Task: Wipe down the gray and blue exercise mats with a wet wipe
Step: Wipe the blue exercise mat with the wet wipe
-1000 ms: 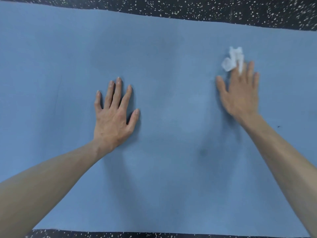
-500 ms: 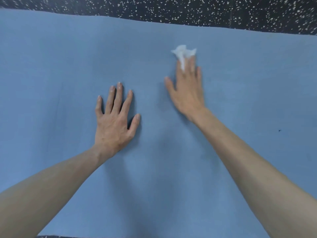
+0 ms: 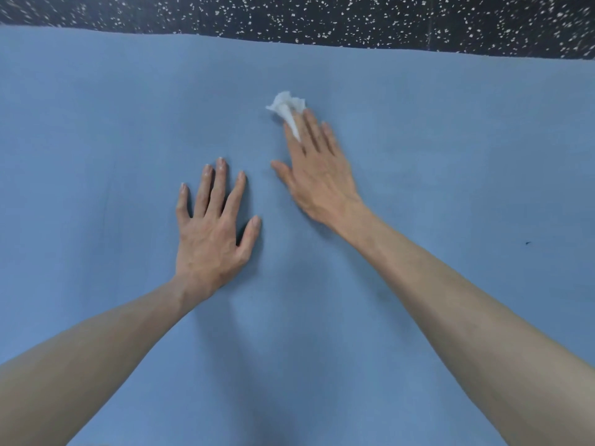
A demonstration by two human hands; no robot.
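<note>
Head: right hand [image 3: 322, 175] presses wipe [image 3: 286, 107] (crumpled).

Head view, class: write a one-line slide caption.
Right hand presses a crumpled wet wipe onto the blue mat while the left hand rests flat beside it.
</note>
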